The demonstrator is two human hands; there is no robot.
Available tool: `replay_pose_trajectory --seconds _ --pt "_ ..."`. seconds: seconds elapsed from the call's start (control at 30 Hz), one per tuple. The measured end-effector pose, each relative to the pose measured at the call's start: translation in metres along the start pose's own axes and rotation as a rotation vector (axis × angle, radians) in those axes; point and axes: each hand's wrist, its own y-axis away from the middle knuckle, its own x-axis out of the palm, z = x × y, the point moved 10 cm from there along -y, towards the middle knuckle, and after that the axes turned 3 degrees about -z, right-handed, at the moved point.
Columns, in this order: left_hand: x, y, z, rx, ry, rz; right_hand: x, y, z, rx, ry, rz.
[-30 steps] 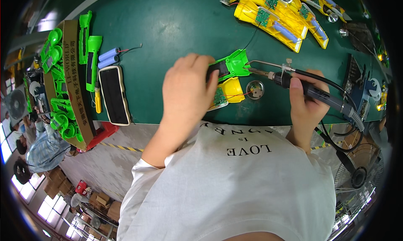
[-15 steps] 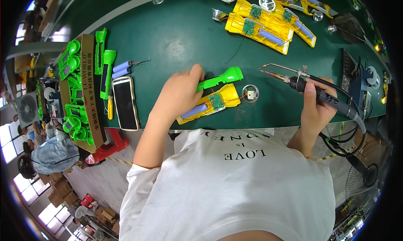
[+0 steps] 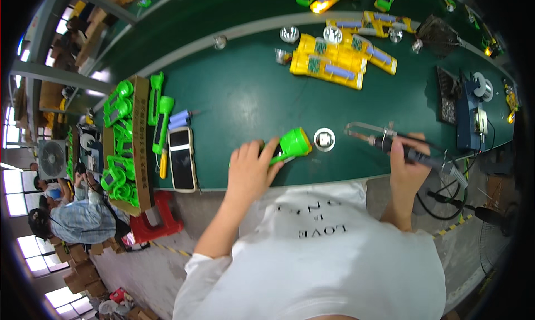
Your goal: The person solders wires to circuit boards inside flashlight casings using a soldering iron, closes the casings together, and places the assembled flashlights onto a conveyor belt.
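My left hand (image 3: 248,168) is closed over a green flashlight shell (image 3: 293,144) close to the table's near edge. A strip of yellow from the lower half shows at the shell's wide end; the hand and shell hide the rest. Just right of that end lies a round reflector (image 3: 324,139) with a small white square in its middle. My right hand (image 3: 408,166) grips a soldering iron (image 3: 413,154) by its dark handle. Its tip, with a thin metal tube above it, points left toward the reflector and stays apart from it.
Several yellow half shells (image 3: 327,69) with boards and blue batteries lie at the back, among loose reflectors (image 3: 289,34). To the left are a phone (image 3: 181,161), blue batteries (image 3: 179,119) and a cardboard box (image 3: 142,147) of green shells. A blue soldering station (image 3: 469,119) stands right.
The green shell has come down over the yellow half, which was open with its board and battery showing. My left hand has turned palm-down over them. The head view has shifted.
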Motion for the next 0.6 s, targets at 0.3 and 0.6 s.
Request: replay_pose_trajectory --seconds 0.3,0.6 --pt "0.009 -0.003 0.003 0.045 -0.038 0.042 -0.035 -0.004 -0.035 -0.053 -0.027 -0.101" --pt "-0.077 -0.171 0.065 0.134 -0.026 -0.166 -0.080 -0.029 -0.083 0.101 -0.027 -0.305"
